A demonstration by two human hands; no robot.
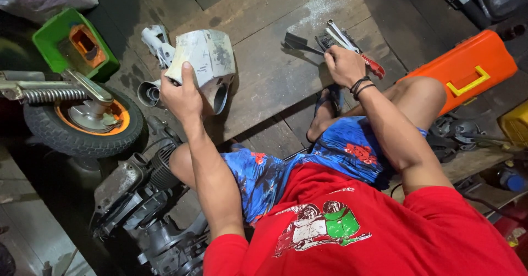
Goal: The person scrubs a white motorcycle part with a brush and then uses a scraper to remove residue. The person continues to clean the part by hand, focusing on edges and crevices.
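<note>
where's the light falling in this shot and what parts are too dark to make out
Head view: light falls on the wooden boards, the pale metal cover in the left hand and the orange toolbox; the engine at lower left sinks into shadow; the frame edges bend slightly.

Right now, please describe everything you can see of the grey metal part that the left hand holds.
The grey metal cover is a curved, shell-like piece, pale and dull, with scratches and dark stains. A round tube opening shows at its lower right. It is lifted above the wooden floor and tilted. The left hand grips its lower left edge, thumb on the outer face. Behind it lie a smaller white part and a short pipe.
</note>
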